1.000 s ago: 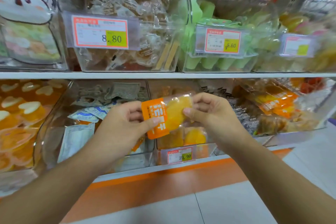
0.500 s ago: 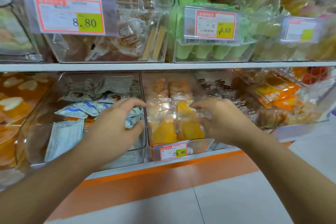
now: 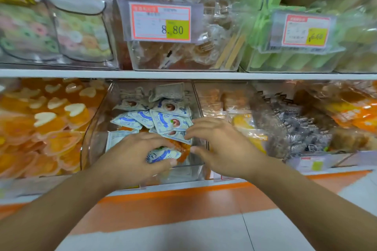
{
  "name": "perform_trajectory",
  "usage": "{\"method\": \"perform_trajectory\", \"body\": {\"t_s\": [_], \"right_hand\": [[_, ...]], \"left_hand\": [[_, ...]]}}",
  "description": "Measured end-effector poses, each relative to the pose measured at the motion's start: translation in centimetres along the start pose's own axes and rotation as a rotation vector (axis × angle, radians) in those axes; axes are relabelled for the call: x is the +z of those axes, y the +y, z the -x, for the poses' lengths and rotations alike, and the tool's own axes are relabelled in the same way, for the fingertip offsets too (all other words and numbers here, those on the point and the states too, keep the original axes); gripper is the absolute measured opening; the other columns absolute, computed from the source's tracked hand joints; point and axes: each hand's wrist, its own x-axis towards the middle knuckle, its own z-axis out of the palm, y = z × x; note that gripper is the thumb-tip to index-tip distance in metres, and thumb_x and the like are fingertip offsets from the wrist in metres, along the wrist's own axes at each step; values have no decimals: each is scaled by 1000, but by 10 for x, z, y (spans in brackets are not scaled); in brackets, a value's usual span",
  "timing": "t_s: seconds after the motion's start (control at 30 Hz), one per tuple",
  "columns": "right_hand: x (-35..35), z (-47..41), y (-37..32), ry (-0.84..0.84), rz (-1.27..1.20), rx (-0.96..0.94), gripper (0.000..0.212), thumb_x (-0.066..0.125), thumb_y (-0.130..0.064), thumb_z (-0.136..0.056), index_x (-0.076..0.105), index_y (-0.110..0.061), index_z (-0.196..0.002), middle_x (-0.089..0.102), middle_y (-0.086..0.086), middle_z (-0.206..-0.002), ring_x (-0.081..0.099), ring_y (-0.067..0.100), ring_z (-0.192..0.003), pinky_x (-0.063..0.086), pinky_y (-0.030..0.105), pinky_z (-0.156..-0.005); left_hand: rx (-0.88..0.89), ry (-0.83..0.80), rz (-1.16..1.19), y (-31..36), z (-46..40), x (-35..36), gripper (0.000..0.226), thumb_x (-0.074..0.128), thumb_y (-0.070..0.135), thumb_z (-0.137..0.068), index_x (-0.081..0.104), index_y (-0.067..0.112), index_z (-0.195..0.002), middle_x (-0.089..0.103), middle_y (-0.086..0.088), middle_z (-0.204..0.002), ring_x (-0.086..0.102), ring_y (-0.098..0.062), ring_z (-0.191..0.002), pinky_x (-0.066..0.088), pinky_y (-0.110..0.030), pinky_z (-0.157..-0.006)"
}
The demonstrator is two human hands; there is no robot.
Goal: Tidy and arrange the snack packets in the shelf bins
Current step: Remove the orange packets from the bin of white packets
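1. Snack packets (image 3: 157, 122), small white-and-blue sachets, lie heaped in the clear middle bin (image 3: 93, 128) on the lower shelf; a few orange packets (image 3: 183, 149) sit under them at the front.
2. Left hand (image 3: 130, 157) curls round a white-and-blue sachet (image 3: 163, 154) at the bin's front, thumb beneath it. Right hand (image 3: 222, 146) hovers just beside, fingers spread and relaxed, holding nothing.
3. Risk: the heap is loose, so pulling the gripped sachet out could drag neighbours over the low front wall onto the floor.
4. Risk: the orange packets look misplaced; grabbing both kinds together could leave the sorts mixed.
5. Risk: the right wrist is close to the neighbouring bin (image 3: 224, 108) of yellow packets and may nudge it.
6. Change: half a second ago both hands were empty and reaching toward the yellow-packet bin; now they have shifted left to the sachet bin, and the left has taken hold.
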Motion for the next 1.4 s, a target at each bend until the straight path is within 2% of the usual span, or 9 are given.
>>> {"method": "perform_trajectory", "body": {"t_s": [0.23, 0.37, 0.47, 0.53, 0.63, 0.83, 0.93, 1.13, 1.4], "right_hand": [[12, -16, -2, 14, 124, 63, 30, 77, -26, -88, 76, -24, -117, 73, -7, -125, 57, 15, -132, 16, 22, -112], [12, -19, -3, 44, 88, 97, 27, 75, -23, -89, 75, -24, -116, 72, -7, -124, 57, 15, -130, 10, 14, -109], [12, -19, -3, 51, 59, 114, 25, 75, -22, -90, 76, -24, -114, 72, -7, -122, 57, 16, -129, 4, 7, -108], [13, -18, -2, 55, 46, 116, 24, 74, -20, -90, 76, -23, -113, 73, -5, -120, 57, 17, -128, 0, 2, -107], [14, -17, 0, 48, 52, 105, 24, 73, -22, -92, 76, -22, -115, 72, -4, -121, 56, 17, -130, 12, 13, -110], [15, -17, 5, 43, 42, 87, 24, 72, -25, -90, 77, -23, -113, 72, -7, -115, 58, 18, -126, 33, 36, -117], [17, -17, 1, 8, 74, 44, 34, 72, -28, -88, 76, -28, -121, 75, -13, -117, 54, 16, -128, 25, 35, -117], [14, -41, -19, -146, 406, -16, 57, 41, -56, -103, 31, -47, -159, 50, -8, -157, 40, 22, -148, 1, 52, -123], [6, -96, -8, -478, 553, 243, 68, 38, -64, -101, 4, -60, -159, 32, -4, -170, 21, 30, -159, 13, 59, -127]], "left_hand": [[-7, 134, -194, -24, -2, -14, 39, 64, 51, -94, 61, 41, -131, 57, 24, -134, 48, -6, -131, 33, -30, -110], [-25, 179, -171, -28, -13, -10, 28, 74, 30, -91, 71, 37, -118, 64, 21, -120, 51, -8, -121, 36, -30, -108], [13, 138, -90, -19, -18, -9, 19, 63, 48, -90, 75, 38, -101, 68, 23, -102, 56, -2, -104, 46, -34, -100], [8, 87, -138, -14, -18, -5, 32, 53, 56, -93, 74, 40, -112, 69, 23, -109, 55, -4, -112, 41, -36, -104], [-15, 99, -219, -15, -21, 2, 38, 51, 52, -98, 64, 39, -131, 66, 20, -118, 48, -10, -119, 33, -35, -104], [-35, 109, -178, -15, -29, 7, 32, 57, 48, -96, 67, 39, -125, 64, 19, -111, 51, -10, -113, 32, -34, -102], [-20, 122, -115, -17, -26, 6, 25, 61, 46, -91, 71, 39, -113, 67, 21, -104, 55, -5, -108, 36, -37, -105], [30, 84, -58, -25, -8, -5, 35, 57, 50, -90, 71, 43, -121, 66, 27, -121, 52, 5, -122, 35, -30, -111], [-21, 52, -202, -21, -13, -5, 44, 45, 55, -101, 57, 41, -141, 55, 26, -143, 37, 0, -139, 17, -28, -115]]}}
